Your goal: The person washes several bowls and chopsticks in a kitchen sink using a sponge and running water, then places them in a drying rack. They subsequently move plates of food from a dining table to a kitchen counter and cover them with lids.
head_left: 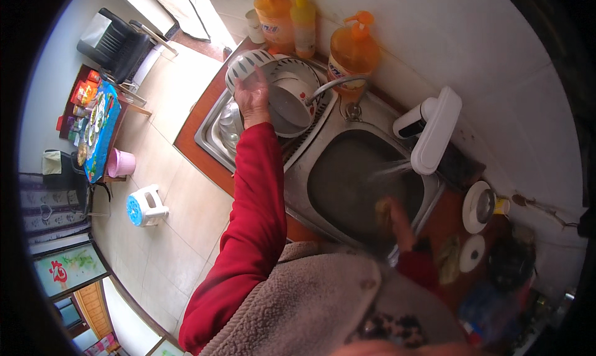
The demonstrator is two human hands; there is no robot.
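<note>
Nearest, the right hand is lowered into the metal sink, beside a small yellowish item; because of blur, it cannot be told whether that is gripped or only touched. Water is run into the basin from a white tap, so wet, slippery surfaces are to be expected there.

Farther off, at the draining side left of the sink, a striped bowl is grasped at its edge by the left hand, above the metal tray. The bowl is judged to be light, rigid and, if ceramic, easily chipped; it is best taken by the rim, with thumb and fingers on opposite faces of the wall. Free movement to the right is hindered by a larger white bowl, set close by, and by a curved metal spout. Behind, the way is closed by an orange pump bottle, a yellow bottle and another orange bottle.

Well apart, on the tiled floor, a stool and a pink bucket are seen, with a cloth-covered table beyond.
</note>
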